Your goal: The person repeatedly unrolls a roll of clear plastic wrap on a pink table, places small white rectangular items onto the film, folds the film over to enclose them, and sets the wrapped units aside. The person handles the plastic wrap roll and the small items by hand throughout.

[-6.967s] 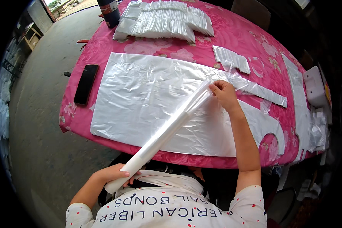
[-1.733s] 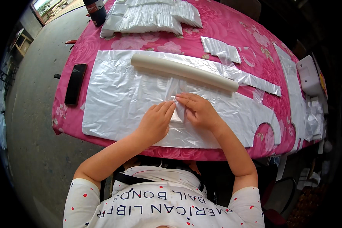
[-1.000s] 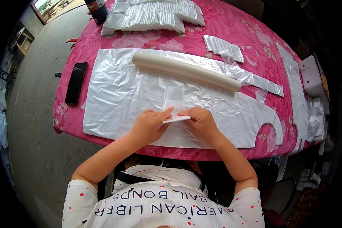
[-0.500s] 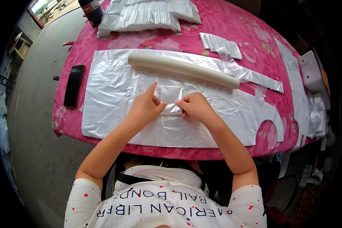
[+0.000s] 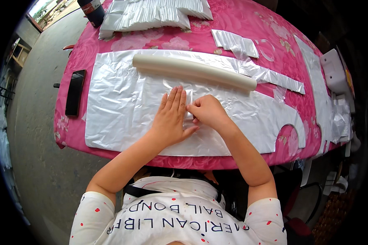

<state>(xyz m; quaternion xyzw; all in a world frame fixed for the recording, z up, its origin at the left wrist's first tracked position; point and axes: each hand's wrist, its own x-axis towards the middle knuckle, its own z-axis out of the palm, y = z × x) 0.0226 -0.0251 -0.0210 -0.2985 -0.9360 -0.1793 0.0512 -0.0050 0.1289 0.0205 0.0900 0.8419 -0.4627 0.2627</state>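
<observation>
My left hand [image 5: 170, 119] lies flat, fingers together and stretched out, on a small folded piece of thin, shiny plastic film [image 5: 189, 96], covering most of it. Beside it, my right hand [image 5: 209, 112] is closed in a pinch at the right edge of that folded film. Beneath both hands spreads a large silvery-white plastic sheet [image 5: 112, 110], wrinkled, with a rounded cut-out at its right end. Just beyond my hands, a long beige tube [image 5: 192, 71] rests slantwise across the sheet.
Several stacked folded plastic pieces [image 5: 151, 18] lie at the far edge, near a dark bottle [image 5: 93, 12]. A smaller folded bundle [image 5: 234, 42] and a plastic strip [image 5: 284, 81] sit beyond the tube. A black phone [image 5: 75, 93] lies left; a white plastic container [image 5: 334, 71] stands right.
My left hand has gone from pinching the film's edge to lying flat over it, shifted slightly right. My right hand keeps its pinch, nearly in place.
</observation>
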